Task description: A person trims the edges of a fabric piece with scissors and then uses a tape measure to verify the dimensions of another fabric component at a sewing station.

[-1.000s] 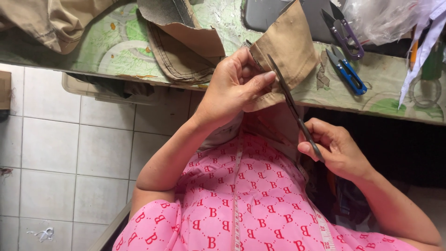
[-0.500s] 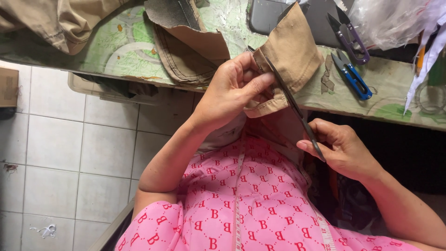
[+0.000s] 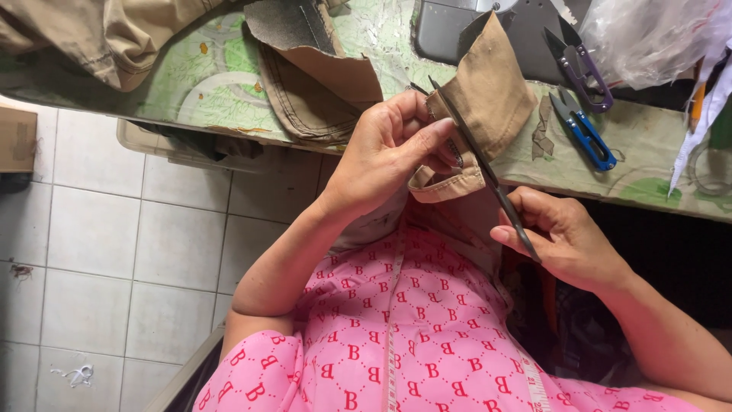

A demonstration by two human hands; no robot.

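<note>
My left hand (image 3: 385, 152) pinches a folded piece of tan fabric (image 3: 488, 107) with a stitched hem, holding it up just in front of the table edge. My right hand (image 3: 568, 240) grips the lower end of long dark scissors (image 3: 488, 175). Their blades run diagonally up along the fabric's edge, and the tip reaches past my left fingertips. The scissor handles are hidden inside my right palm.
A green patterned table (image 3: 198, 76) carries a tan garment (image 3: 114, 30), another tan piece (image 3: 313, 91), blue thread snips (image 3: 583, 130), purple snips (image 3: 579, 69), a grey sewing machine base (image 3: 450, 30) and a clear plastic bag (image 3: 656, 38). White floor tiles (image 3: 91, 244) lie to the left.
Both hands keep the same grip on fabric and scissors. They have shifted slightly to the right in the view, and the right hand sits a little lower.
</note>
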